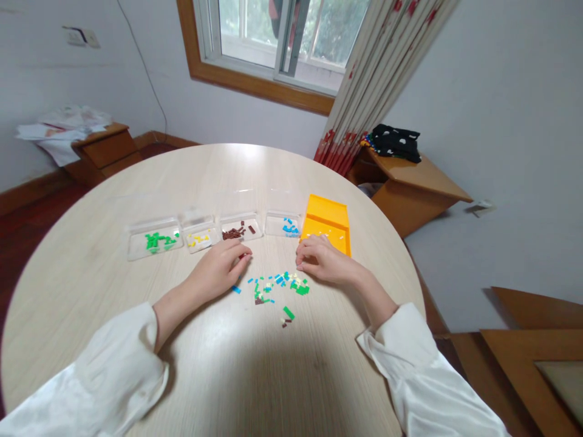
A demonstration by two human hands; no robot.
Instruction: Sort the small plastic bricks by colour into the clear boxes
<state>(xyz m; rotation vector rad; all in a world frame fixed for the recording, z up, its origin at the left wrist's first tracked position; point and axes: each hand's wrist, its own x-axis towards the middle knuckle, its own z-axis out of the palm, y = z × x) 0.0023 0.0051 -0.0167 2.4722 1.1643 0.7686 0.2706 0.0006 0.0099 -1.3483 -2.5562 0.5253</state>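
Note:
My left hand (221, 268) rests on the table in front of the clear box of brown bricks (234, 232), its fingers curled together. A speck of dark red shows by its fingertips, too small to name. My right hand (321, 260) is at the front of the yellow box (327, 210), thumb and fingers drawn together; whatever they pinch is hidden. Between and below my hands lie loose small bricks: blue pieces (279, 280), a green cluster (300, 289) and pale yellow ones. Closer to me are a green brick (288, 313) and brown bits (285, 325).
Left of the brown bricks stand clear boxes with green bricks (159, 241) and yellow bricks (199, 239). A clear box with blue bricks (290, 227) adjoins the yellow box. All sit on a round wooden table (218, 388), with a curtain (359, 79) behind it.

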